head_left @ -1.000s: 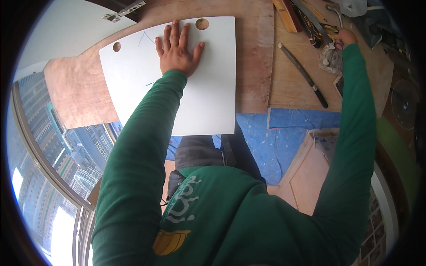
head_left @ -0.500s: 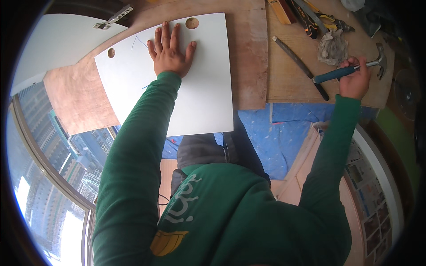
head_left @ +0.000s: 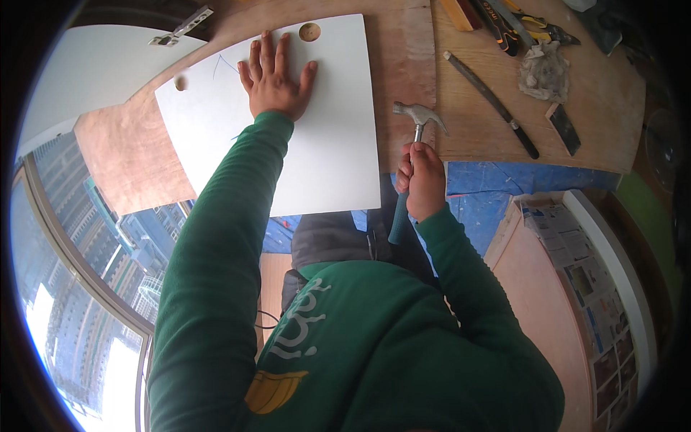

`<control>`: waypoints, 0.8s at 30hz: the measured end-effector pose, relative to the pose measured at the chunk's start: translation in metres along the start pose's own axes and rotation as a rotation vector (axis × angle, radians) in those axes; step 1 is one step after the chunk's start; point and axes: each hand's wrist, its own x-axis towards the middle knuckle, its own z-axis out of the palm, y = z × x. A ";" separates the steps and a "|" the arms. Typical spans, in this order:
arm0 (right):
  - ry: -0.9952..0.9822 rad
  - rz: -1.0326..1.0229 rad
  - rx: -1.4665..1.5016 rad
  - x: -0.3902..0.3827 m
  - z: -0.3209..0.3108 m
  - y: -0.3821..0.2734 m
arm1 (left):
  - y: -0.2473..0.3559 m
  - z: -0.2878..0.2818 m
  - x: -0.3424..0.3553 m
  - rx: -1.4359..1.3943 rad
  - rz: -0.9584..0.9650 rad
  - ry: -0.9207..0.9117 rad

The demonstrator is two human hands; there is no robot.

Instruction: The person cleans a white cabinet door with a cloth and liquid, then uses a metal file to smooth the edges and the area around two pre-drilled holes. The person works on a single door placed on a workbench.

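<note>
Left hand: fingers spread flat, pressing on the white panel near its far edge, between two round holes. Right hand: fingers closed around the teal grip of a claw hammer, its steel head just off the panel's right edge. The panel lies on a plywood worktop, overhanging the near side. Further right on the worktop: a long dark bar, a crumpled rag, pliers. Blue sheeting covers the floor below; a tall window stands at left.
</note>
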 end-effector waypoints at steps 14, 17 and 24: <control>0.014 -0.029 -0.227 0.027 0.017 -0.008 | 0.000 0.004 0.000 0.001 0.010 0.040; 0.095 -0.065 -0.147 0.031 0.022 -0.013 | -0.001 0.004 0.000 -0.012 0.013 0.041; 0.047 -0.050 -0.198 0.036 0.017 -0.018 | -0.001 0.003 0.000 -0.001 0.014 0.042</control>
